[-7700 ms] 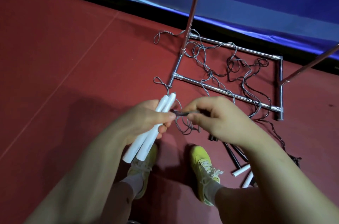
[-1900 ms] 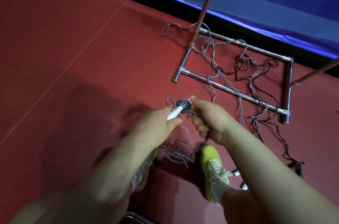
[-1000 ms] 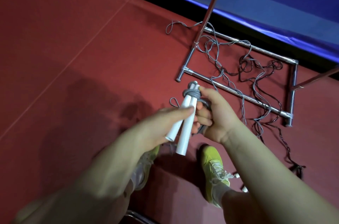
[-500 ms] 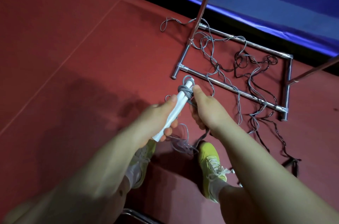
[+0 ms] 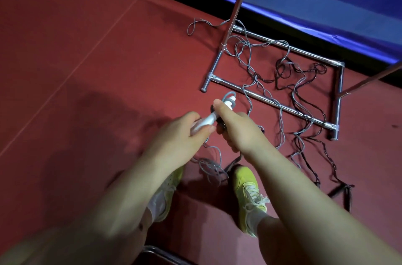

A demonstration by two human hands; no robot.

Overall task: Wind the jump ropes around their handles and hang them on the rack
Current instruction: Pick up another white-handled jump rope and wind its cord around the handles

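Jump rope handles [image 5: 208,120], both hands gripping

Sports hall: red court floor [image 5: 87,69]

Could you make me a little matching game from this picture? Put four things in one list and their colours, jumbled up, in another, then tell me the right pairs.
Things:
1. jump rope handles
2. shoes
3. rack base
4. floor

Colours:
A. dark red
B. shiny silver
C. white
D. yellow-green

Pairs: 1-C, 2-D, 3-B, 4-A
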